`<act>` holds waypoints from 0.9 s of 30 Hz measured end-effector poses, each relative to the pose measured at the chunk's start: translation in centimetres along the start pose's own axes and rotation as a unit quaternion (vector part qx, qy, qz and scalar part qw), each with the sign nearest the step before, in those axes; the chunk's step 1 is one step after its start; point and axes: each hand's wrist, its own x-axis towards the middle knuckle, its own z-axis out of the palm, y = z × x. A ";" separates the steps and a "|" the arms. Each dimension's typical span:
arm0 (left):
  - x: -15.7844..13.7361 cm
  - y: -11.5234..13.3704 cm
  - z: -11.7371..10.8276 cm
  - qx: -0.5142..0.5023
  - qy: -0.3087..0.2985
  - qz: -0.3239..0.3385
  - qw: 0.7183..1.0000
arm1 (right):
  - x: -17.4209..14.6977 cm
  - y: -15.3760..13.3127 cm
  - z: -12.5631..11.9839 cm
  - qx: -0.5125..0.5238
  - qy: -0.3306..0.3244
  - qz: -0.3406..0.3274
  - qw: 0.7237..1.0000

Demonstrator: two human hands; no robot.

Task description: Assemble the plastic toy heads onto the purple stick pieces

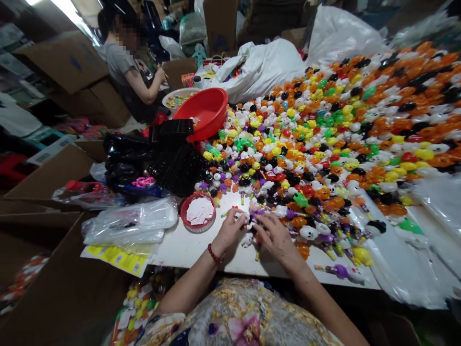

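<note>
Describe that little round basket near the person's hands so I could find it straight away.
Start at the big red bowl at the table's far left, then come toward the person past the black trays. Just left of the left hand sits the small red basket. Unlike the bowl, it is tiny and holds white paper slips.

Cardboard boxes (65,62) crowd the dim room around a white table (187,247).

The left hand (230,233) and right hand (275,235) cover whatever small piece sits between their fingers; it may be a toy part, too small to tell. The heap of toys (342,125) runs off the right edge and blurs there. The co-worker's hands (160,74) are tiny and unclear.
</note>
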 end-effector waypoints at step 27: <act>3.5 3.8 1.2 0.555 0.061 0.181 0.809 | 0.2 0.8 1.1 0.017 0.057 0.026 0.998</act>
